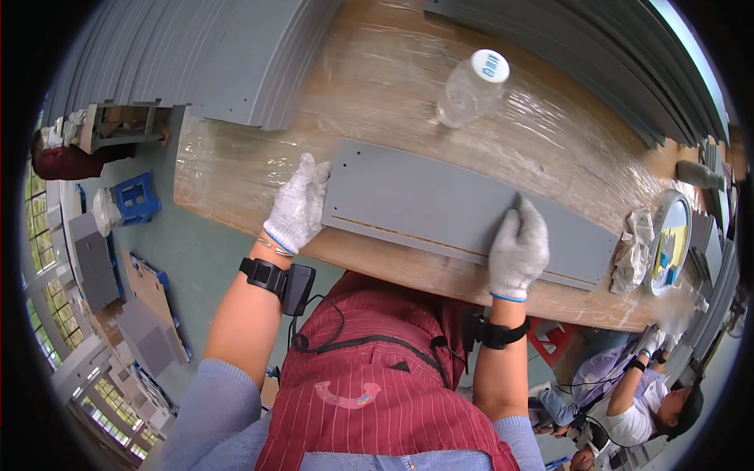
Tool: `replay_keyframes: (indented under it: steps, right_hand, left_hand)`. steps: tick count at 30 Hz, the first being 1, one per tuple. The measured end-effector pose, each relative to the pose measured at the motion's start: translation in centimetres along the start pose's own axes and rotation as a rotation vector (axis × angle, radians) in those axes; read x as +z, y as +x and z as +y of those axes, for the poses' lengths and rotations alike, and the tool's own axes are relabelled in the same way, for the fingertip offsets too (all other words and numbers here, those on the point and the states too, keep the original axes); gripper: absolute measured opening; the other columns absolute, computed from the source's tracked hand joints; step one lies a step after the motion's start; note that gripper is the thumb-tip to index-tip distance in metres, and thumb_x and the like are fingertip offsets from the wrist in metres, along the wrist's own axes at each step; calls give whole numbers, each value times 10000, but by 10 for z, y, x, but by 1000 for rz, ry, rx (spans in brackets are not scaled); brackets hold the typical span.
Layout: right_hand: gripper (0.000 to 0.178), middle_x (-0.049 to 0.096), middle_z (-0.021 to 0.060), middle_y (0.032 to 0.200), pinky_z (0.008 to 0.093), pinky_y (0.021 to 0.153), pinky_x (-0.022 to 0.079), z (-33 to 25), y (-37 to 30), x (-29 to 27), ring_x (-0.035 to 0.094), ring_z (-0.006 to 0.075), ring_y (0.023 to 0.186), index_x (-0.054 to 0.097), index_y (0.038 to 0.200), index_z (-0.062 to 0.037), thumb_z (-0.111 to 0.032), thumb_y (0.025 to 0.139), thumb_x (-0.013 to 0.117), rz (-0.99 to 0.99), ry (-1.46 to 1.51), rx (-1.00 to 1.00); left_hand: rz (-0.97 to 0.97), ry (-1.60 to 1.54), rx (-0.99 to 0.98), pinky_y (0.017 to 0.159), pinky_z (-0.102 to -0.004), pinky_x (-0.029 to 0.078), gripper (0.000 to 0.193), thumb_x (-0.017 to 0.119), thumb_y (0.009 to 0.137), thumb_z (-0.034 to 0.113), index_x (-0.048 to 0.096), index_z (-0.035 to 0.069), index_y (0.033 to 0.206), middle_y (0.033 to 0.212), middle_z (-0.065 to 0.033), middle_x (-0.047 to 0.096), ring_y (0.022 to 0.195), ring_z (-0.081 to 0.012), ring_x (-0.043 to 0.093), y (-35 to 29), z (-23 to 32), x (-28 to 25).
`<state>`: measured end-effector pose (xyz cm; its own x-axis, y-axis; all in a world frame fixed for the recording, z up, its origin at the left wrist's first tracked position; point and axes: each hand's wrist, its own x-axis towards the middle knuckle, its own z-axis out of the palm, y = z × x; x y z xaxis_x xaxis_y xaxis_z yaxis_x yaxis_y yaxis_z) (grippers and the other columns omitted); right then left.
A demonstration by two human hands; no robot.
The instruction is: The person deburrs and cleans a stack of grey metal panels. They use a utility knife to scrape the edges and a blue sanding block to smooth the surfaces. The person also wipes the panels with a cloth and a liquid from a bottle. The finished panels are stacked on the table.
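A long grey board [428, 200] with small dark holes near its ends and a thin brown groove along its near side lies on the wrapped table in front of me. My left hand [297, 200], in a white knit glove, is set against the board's left end with its fingers reaching up along that edge. Over the near edge, towards the board's right end, my gloved right hand [518, 250] grips it, with the thumb and fingers on the top face; what lies under the board is hidden.
A plastic jar [469, 94] with a white lid stands beyond the board. Grey panels are stacked at the far left [259, 71] and far right [565, 59]. A crumpled white cloth [633, 255] and a round tub [671, 243] sit at right. Another person [640, 408] works at lower right.
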<state>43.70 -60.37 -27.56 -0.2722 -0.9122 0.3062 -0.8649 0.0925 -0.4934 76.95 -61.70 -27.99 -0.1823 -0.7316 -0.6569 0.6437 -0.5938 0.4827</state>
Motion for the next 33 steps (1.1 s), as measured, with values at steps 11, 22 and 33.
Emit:
replay_keyframes:
  steps: [11, 22, 33]
  right_hand:
    - [298, 638, 90, 793, 418, 587, 545, -183, -22, 78, 677, 292, 680, 663, 1128, -163, -188, 831, 676, -419, 33, -442]
    - [240, 655, 81, 809, 426, 584, 531, -182, -25, 66, 669, 302, 667, 674, 1090, -163, -181, 852, 688, -496, 40, -635]
    - [283, 716, 135, 999, 380, 808, 553, -176, 14, 89, 698, 302, 932, 707, 1168, -120, -161, 889, 681, -381, 4, -299]
  left_hand:
    - [-225, -153, -85, 1127, -401, 390, 1048, 350, 912, 801, 341, -66, 1500, 1449, -180, 507, 1339, -277, 488, 3, 6, -12]
    - [-438, -200, -58, 1167, -401, 345, 993, 324, 955, 751, 322, -73, 1509, 1496, -191, 467, 1392, -280, 441, 9, 5, -21]
    - [-457, -221, -119, 1209, -473, 272, 945, 327, 953, 749, 209, 63, 1592, 1608, -108, 327, 1455, -283, 361, 5, 21, -8]
